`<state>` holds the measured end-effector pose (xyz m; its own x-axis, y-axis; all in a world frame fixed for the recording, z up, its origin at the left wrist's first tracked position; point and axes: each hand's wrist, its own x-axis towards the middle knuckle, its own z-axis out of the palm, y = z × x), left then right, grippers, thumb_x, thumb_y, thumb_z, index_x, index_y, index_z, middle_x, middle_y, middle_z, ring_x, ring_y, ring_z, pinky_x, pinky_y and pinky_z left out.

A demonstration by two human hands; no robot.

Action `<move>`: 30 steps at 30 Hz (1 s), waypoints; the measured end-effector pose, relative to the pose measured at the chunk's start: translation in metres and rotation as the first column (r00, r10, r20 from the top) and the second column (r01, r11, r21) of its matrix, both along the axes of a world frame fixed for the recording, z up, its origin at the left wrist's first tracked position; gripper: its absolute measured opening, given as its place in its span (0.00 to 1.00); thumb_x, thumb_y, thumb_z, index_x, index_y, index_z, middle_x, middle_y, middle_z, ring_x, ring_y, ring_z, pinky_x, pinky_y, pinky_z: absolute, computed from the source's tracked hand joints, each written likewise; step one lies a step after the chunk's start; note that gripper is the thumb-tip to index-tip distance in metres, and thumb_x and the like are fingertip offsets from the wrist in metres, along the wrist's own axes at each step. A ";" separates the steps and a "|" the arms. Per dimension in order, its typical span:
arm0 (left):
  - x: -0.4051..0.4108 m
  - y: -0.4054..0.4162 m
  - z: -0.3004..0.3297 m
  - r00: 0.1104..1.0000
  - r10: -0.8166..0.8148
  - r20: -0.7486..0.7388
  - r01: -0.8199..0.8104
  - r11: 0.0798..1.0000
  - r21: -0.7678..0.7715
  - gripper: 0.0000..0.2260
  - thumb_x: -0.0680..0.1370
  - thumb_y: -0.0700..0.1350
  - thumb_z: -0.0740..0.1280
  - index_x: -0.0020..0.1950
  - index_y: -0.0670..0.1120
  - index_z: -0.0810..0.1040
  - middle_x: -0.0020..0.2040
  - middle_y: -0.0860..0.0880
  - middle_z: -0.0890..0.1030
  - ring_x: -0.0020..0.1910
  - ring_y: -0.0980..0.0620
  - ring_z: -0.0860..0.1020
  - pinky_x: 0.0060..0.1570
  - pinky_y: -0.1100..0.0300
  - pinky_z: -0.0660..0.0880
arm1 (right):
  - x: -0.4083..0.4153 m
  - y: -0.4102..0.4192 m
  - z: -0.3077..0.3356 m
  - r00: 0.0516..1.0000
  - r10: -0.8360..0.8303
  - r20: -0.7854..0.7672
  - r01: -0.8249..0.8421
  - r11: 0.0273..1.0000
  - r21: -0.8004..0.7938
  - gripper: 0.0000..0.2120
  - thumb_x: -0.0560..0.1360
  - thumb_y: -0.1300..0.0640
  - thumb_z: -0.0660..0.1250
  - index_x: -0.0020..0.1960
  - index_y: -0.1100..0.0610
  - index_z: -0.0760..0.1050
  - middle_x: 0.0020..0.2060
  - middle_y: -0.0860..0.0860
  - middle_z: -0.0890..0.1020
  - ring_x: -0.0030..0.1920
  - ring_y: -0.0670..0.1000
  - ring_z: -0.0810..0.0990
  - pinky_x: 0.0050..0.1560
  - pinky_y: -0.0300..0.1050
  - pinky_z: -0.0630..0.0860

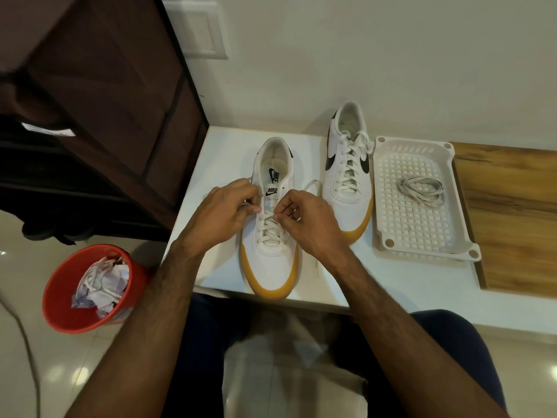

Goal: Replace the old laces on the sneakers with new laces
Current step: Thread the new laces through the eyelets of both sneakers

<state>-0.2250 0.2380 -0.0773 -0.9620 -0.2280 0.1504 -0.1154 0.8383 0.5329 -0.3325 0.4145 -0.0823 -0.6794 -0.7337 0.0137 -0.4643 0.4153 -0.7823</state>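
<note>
Sitting on the floor at the left, a red bin (60, 297) holds crumpled paper (116, 280) and a tangle of white lace (90, 280). On the right side of the white table (217, 152), a white slotted tray (388, 206) holds one coiled pale lace (422, 190) near its far end. The tray overlaps a wooden board (512, 212) beside it.

Two white sneakers with tan soles stand on the table, toes toward the person. The near sneaker (271, 267) sits at the table's front edge with its toe just over it; the far sneaker (346, 164), fully laced, stands just beside the tray.

Both forearms reach in from below and meet over the near sneaker's upper eyelets. The left hand (223, 212) has its fingers curled, pinching the lace on the shoe's left side near the tongue. The right hand (304, 215) is curled too, thumb and forefinger pinching the lace (271, 230) at the middle of the lacing. A loose lace end loops out past the right hand toward the far sneaker, and another end lies on the table by the right wrist.
</note>
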 end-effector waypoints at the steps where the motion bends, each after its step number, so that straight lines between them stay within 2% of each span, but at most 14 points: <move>1: 0.000 -0.001 0.000 1.000 -0.011 -0.017 0.011 1.000 -0.024 0.06 0.77 0.38 0.72 0.44 0.46 0.76 0.43 0.55 0.75 0.40 0.56 0.75 0.40 0.59 0.74 | 0.000 0.000 0.000 1.000 -0.001 0.004 0.001 1.000 0.002 0.05 0.74 0.53 0.75 0.43 0.47 0.79 0.35 0.38 0.80 0.39 0.37 0.78 0.49 0.49 0.80; 3: 0.001 -0.003 0.000 0.999 -0.029 -0.039 0.027 0.998 -0.049 0.08 0.75 0.34 0.73 0.44 0.44 0.77 0.43 0.55 0.75 0.39 0.57 0.73 0.39 0.70 0.71 | 0.001 -0.001 0.000 1.000 -0.004 0.012 0.004 1.000 0.002 0.05 0.74 0.53 0.76 0.43 0.47 0.79 0.35 0.38 0.80 0.39 0.38 0.79 0.50 0.51 0.80; 5: 0.000 -0.003 0.001 0.998 -0.037 -0.051 0.034 0.997 -0.067 0.08 0.74 0.32 0.73 0.43 0.43 0.78 0.43 0.54 0.75 0.39 0.58 0.73 0.39 0.74 0.68 | 0.001 -0.001 -0.001 1.000 -0.005 0.018 0.005 1.000 0.002 0.06 0.73 0.53 0.76 0.43 0.46 0.79 0.35 0.37 0.80 0.39 0.37 0.79 0.51 0.52 0.80; 10: 0.000 -0.003 0.001 0.998 0.043 -0.048 -0.045 0.998 -0.040 0.07 0.75 0.36 0.73 0.45 0.46 0.79 0.44 0.56 0.77 0.42 0.58 0.76 0.42 0.61 0.75 | 0.001 0.000 0.000 1.000 -0.010 0.022 0.010 1.000 0.002 0.05 0.74 0.53 0.75 0.43 0.46 0.79 0.34 0.37 0.81 0.39 0.38 0.79 0.52 0.54 0.80; 12: 0.001 -0.002 0.001 0.997 0.082 -0.008 -0.082 0.997 -0.007 0.06 0.76 0.38 0.73 0.47 0.48 0.80 0.45 0.57 0.78 0.43 0.59 0.77 0.45 0.60 0.76 | 0.001 0.000 0.000 1.000 -0.012 0.022 0.012 1.000 0.003 0.05 0.74 0.53 0.75 0.43 0.46 0.79 0.34 0.37 0.81 0.39 0.39 0.79 0.53 0.55 0.79; 14: 0.002 -0.001 0.003 0.990 0.125 0.066 -0.132 0.985 0.115 0.05 0.78 0.41 0.72 0.49 0.49 0.80 0.46 0.57 0.80 0.45 0.61 0.77 0.46 0.64 0.74 | 0.001 0.000 0.000 0.999 -0.008 0.035 0.008 1.000 -0.004 0.05 0.74 0.54 0.75 0.44 0.47 0.80 0.35 0.38 0.81 0.39 0.39 0.79 0.53 0.55 0.79; 16: 0.004 0.002 0.007 0.974 0.156 0.164 -0.199 0.934 0.297 0.01 0.80 0.45 0.69 0.51 0.48 0.80 0.45 0.58 0.80 0.43 0.64 0.77 0.44 0.67 0.72 | 0.000 0.001 0.001 0.998 -0.004 0.060 0.005 1.000 -0.018 0.05 0.74 0.56 0.75 0.44 0.48 0.80 0.36 0.39 0.82 0.40 0.40 0.80 0.53 0.54 0.80; 18: 0.007 0.004 0.008 0.962 0.180 0.204 -0.247 0.893 0.376 0.09 0.83 0.50 0.64 0.49 0.47 0.80 0.40 0.59 0.80 0.40 0.65 0.77 0.41 0.66 0.71 | -0.001 0.002 0.002 0.997 0.004 0.083 -0.002 1.000 -0.027 0.05 0.74 0.58 0.75 0.45 0.49 0.81 0.37 0.40 0.82 0.40 0.40 0.80 0.52 0.52 0.80; 21: 0.005 0.002 0.005 0.953 0.218 0.209 -0.282 0.891 0.355 0.15 0.84 0.53 0.61 0.44 0.48 0.81 0.36 0.60 0.81 0.39 0.62 0.77 0.42 0.61 0.71 | -0.001 0.002 0.004 0.996 0.015 0.083 -0.013 1.000 -0.024 0.04 0.74 0.58 0.75 0.46 0.50 0.81 0.37 0.40 0.82 0.40 0.41 0.81 0.51 0.49 0.80; 24: 0.001 0.004 0.005 0.958 0.186 0.220 -0.256 0.899 0.355 0.08 0.82 0.46 0.67 0.46 0.45 0.80 0.39 0.58 0.82 0.40 0.64 0.78 0.44 0.67 0.71 | -0.001 0.003 0.004 0.996 0.017 0.086 -0.014 0.999 -0.029 0.04 0.74 0.58 0.75 0.46 0.51 0.81 0.37 0.41 0.82 0.40 0.40 0.80 0.51 0.48 0.81; 26: 0.003 0.003 0.009 0.969 0.183 0.167 -0.230 0.913 0.338 0.03 0.80 0.43 0.70 0.47 0.45 0.81 0.42 0.55 0.82 0.41 0.65 0.77 0.42 0.73 0.69 | -0.001 0.003 0.005 0.996 0.018 0.089 -0.016 1.000 -0.021 0.04 0.75 0.59 0.75 0.47 0.51 0.82 0.38 0.41 0.82 0.40 0.39 0.80 0.49 0.46 0.81; 27: 0.005 0.002 0.011 0.974 0.192 0.121 -0.221 0.925 0.309 0.02 0.79 0.42 0.71 0.47 0.46 0.81 0.43 0.55 0.82 0.42 0.63 0.77 0.42 0.73 0.69 | -0.002 0.003 0.005 0.996 0.019 0.092 -0.017 1.000 -0.018 0.04 0.75 0.59 0.75 0.47 0.52 0.82 0.38 0.41 0.82 0.40 0.39 0.80 0.49 0.45 0.81; 30: 0.012 -0.006 0.012 0.985 0.168 0.038 -0.172 0.966 0.191 0.02 0.79 0.41 0.72 0.47 0.48 0.82 0.45 0.54 0.81 0.43 0.57 0.77 0.45 0.59 0.75 | -0.002 0.003 0.006 0.995 0.024 0.097 -0.022 1.000 -0.019 0.04 0.75 0.59 0.74 0.47 0.52 0.82 0.38 0.41 0.82 0.40 0.40 0.80 0.48 0.43 0.81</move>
<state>-0.2125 0.2315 -0.0656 -0.9090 -0.4114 0.0670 -0.2609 0.6871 0.6781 -0.3346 0.4179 -0.0766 -0.6614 -0.7491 -0.0381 -0.3946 0.3907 -0.8317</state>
